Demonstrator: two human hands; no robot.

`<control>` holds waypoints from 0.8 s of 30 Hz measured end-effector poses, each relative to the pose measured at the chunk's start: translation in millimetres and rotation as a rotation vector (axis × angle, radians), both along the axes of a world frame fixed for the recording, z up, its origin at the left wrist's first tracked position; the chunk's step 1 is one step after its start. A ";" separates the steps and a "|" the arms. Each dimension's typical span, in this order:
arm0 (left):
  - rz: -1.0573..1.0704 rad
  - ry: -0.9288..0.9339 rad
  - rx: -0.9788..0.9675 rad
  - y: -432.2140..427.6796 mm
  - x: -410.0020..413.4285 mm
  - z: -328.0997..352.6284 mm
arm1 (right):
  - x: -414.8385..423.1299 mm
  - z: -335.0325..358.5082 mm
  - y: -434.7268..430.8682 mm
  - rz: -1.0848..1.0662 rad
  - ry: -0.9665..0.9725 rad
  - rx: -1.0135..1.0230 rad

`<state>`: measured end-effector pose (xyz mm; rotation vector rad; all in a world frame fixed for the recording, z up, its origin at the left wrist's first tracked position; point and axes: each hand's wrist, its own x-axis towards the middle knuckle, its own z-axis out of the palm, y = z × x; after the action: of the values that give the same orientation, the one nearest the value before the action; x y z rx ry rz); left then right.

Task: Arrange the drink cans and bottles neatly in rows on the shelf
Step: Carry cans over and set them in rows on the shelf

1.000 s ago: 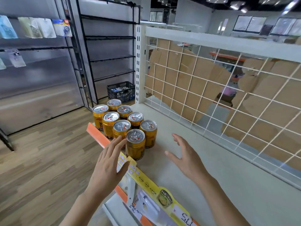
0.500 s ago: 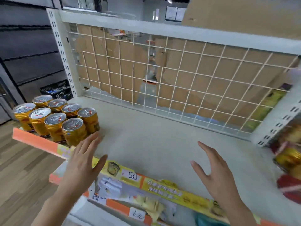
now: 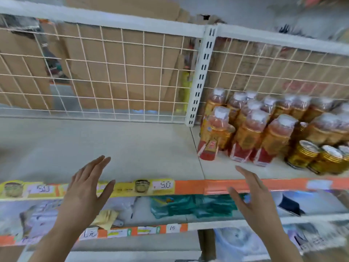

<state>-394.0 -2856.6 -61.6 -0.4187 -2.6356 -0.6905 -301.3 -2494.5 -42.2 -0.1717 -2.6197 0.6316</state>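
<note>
View swung rightward: the ordered can block has left the frame. A crowded cluster of red-and-gold plastic bottles with white caps [image 3: 249, 133] and gold metal cans [image 3: 304, 157] now stands toward the right end of the pale grey shelf [image 3: 132, 144]. Left hand [image 3: 86, 188] and right hand [image 3: 253, 201] hover at its front edge, each grip spread and empty; this cluster is probably next for rows

I'm standing in a shop: a white retail shelf [image 3: 132, 144] with a wire-grid back [image 3: 105, 72], handwritten price tags [image 3: 163, 185] along its orange edge strip [image 3: 188, 187], and stocked drink bottles [image 3: 249, 133] and cans [image 3: 304, 156].
</note>
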 end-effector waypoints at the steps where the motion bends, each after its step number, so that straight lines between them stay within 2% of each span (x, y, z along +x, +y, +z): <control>1: -0.019 0.001 -0.009 11.4 2.9 -2.9 | 9.8 -1.6 12.6 -0.021 0.010 0.001; 8: -0.161 -0.064 -0.003 96.0 5.5 -6.1 | 69.7 -8.2 83.7 -0.187 0.048 0.003; 16: -0.449 -0.114 0.022 206.2 -14.7 4.3 | 106.4 -6.0 133.9 -0.398 0.125 0.012; 24: -0.753 -0.192 0.079 323.7 -37.3 8.1 | 120.6 -7.6 174.5 -0.603 0.097 0.031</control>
<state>-431.3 -2532.9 -53.5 -1.4162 -2.5728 -1.0889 -180.8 -2320.0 -49.8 -0.8554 -2.3034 0.3708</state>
